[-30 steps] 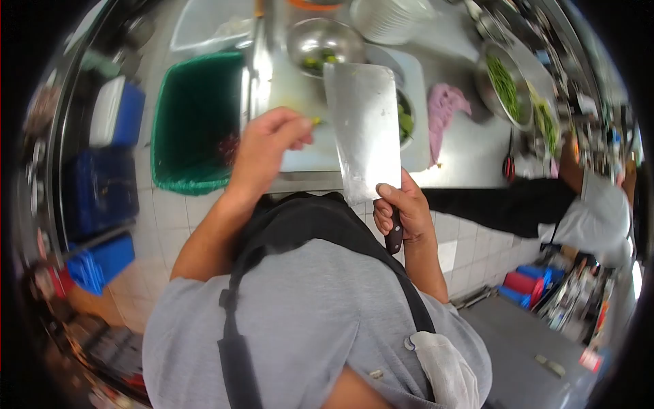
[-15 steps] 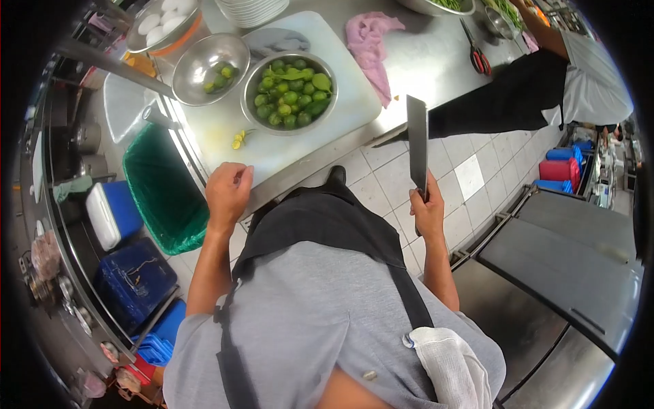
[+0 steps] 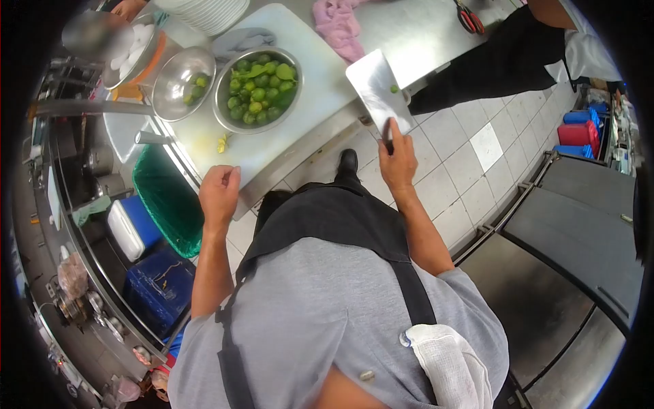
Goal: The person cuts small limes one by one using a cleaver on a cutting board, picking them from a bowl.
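Observation:
My right hand (image 3: 398,163) grips the handle of a cleaver (image 3: 371,82), held beyond the cutting board's right corner. Its broad blade shows its flat face, with a small green piece (image 3: 394,88) against it. Near the front edge of the white cutting board (image 3: 293,140), my left hand (image 3: 219,198) is closed; whatever its fingers hold is hidden. Small green limes (image 3: 255,95) and a few leaves fill a steel bowl (image 3: 218,102) on the board. A second steel bowl (image 3: 167,92) has a few lime pieces (image 3: 197,88) inside. Yellow-green scraps (image 3: 222,142) lie on the board.
A green-lined bin (image 3: 163,198) stands below the counter at left. Stacked plates (image 3: 211,13), a bowl of eggs (image 3: 133,51) and a pink cloth (image 3: 337,31) sit behind. Red-handled scissors (image 3: 470,19) lie at right, near another person's dark apron (image 3: 490,61).
The cleaver has turned from nearly edge-on to showing its flat face, and moved left and up with my right hand. My left hand stays closed. Another person's hand appears at top left.

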Tool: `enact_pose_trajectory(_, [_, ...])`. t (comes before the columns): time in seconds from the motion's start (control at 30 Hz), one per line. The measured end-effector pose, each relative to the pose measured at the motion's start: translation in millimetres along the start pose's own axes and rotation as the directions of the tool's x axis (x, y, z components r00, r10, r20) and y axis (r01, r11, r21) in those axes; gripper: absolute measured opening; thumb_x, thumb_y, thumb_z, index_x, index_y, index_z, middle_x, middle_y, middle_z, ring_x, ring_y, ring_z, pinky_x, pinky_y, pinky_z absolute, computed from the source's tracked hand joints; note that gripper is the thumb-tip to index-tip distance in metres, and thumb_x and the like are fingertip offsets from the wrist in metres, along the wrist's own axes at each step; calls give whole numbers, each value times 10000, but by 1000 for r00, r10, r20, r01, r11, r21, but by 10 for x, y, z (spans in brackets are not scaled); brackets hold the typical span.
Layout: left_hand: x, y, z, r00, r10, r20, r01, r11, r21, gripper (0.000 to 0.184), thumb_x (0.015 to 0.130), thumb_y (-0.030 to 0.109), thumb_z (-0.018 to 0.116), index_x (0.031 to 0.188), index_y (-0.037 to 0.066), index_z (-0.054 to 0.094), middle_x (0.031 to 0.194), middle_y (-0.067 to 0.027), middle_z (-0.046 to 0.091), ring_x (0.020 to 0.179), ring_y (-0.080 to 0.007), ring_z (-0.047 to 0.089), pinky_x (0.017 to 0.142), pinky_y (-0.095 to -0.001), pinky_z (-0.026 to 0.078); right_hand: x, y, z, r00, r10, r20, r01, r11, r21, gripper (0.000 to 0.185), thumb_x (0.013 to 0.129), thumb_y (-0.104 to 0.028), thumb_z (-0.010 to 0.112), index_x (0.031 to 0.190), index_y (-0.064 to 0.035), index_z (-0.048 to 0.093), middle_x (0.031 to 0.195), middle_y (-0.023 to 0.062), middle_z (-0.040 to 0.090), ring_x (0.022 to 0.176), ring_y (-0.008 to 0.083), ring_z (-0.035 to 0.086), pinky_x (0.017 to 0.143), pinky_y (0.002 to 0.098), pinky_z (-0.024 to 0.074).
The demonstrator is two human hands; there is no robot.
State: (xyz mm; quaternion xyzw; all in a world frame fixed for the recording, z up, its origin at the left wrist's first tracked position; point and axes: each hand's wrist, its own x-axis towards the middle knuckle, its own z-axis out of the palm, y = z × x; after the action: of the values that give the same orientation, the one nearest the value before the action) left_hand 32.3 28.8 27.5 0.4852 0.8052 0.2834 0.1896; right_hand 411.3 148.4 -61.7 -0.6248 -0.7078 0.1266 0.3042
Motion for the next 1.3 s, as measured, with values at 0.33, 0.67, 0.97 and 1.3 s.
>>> enact_pose_trajectory(0.33, [-11, 19, 37, 999, -41, 7, 40, 998, 49, 184, 930, 200, 786, 922, 24, 734, 807, -79, 684, 703, -181, 639, 696, -313, 527, -1434, 620, -487, 959, 162, 231, -213, 953, 216, 656, 897, -36, 751, 1505, -242, 616, 856, 98, 564, 763, 294, 635, 690, 389, 524])
enact_pose_trajectory(0.67, [71, -179, 70, 998, 63, 5, -64, 993, 104, 175, 927, 206, 789, 900, 43, 733, 778, -66, 681, 684, -175, 632, 678, -321, 521, -266, 296, 128, 995, 37, -91, -18, 978, 208, 635, 869, -130, 802, 1473, -240, 642, 921, 115, 617, 783, 310, 647, 690, 409, 545])
enact_pose_trajectory(0.97, [37, -124, 29, 998, 55, 23, -57, 995, 81, 173, 917, 205, 800, 890, 47, 733, 762, -65, 679, 673, -171, 636, 667, -318, 521, -1577, 496, -274, 958, 208, 197, -263, 911, 317, 547, 906, -74, 759, 1438, -142, 650, 972, 94, 678, 828, 236, 676, 726, 363, 546])
enact_pose_trajectory(1.3, [139, -188, 2, 994, 78, 79, -90, 984, 153, 221, 929, 258, 778, 896, 45, 728, 796, -86, 700, 700, -226, 665, 699, -348, 532, 220, 267, -367, 746, 342, 572, -665, 318, 676, 187, 991, -201, 646, 1092, -46, 616, 695, 11, 582, 542, 101, 545, 506, 280, 460])
